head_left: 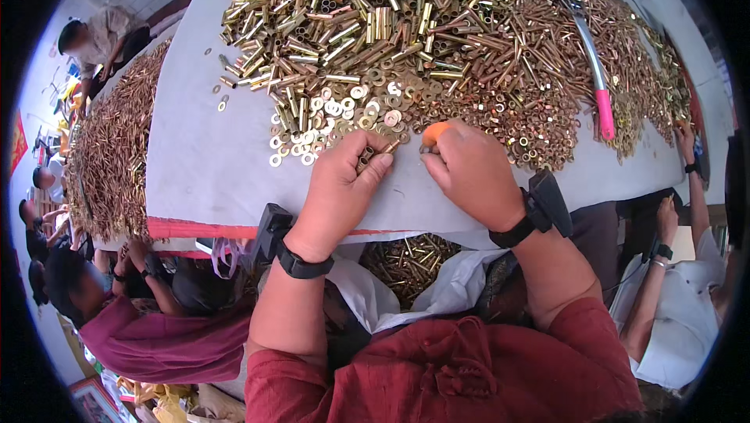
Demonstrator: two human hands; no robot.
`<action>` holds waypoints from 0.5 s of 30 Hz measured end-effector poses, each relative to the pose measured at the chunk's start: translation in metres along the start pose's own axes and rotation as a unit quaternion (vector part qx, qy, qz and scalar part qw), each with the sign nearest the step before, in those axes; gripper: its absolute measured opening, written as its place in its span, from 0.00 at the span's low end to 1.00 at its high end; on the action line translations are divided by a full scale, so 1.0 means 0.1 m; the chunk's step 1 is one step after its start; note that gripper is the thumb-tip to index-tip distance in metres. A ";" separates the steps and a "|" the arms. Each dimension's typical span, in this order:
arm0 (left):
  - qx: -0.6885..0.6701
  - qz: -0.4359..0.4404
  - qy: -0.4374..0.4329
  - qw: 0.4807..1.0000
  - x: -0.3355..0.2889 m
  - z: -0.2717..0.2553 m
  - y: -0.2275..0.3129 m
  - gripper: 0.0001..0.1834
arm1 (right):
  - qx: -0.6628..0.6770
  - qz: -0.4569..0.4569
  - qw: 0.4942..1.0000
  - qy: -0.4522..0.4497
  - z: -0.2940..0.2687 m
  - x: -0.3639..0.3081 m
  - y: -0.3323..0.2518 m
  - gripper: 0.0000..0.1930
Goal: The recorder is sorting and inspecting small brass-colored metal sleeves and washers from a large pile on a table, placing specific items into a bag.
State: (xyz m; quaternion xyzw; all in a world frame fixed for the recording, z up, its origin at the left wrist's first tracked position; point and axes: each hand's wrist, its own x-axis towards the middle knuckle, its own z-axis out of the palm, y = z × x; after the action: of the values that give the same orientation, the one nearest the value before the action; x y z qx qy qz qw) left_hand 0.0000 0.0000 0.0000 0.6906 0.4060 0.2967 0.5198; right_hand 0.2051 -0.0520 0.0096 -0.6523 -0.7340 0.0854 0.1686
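Note:
My left hand is closed around brass-coloured metal bolts, one threaded tip sticking out toward the right between thumb and forefinger. Across a small gap, my right hand is closed too, an orange cover on one finger. Its fingertips pinch together, and whatever is between them is too small to make out. Just beyond my left hand lie loose flat washers. Small nuts are heaped beyond my right hand. Farther off rises a pile of brass-coloured metal tubes.
A tool with a pink handle rests on thin bolts at the right. Below the grey tabletop's near edge, a white sack holds finished-looking bolts. People sit close on the left and right.

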 end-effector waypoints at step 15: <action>-0.012 0.037 -0.024 0.999 0.00 -0.04 0.00 0.05 | 0.651 0.140 0.740 -0.095 0.10 0.16 -0.08 0.09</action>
State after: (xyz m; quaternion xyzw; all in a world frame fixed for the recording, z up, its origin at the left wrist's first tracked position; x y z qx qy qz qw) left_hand -0.0029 0.0019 0.0011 0.7062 0.3637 0.3036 0.5262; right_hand 0.1926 -0.0359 0.0056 -0.4680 -0.4120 0.6264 0.4678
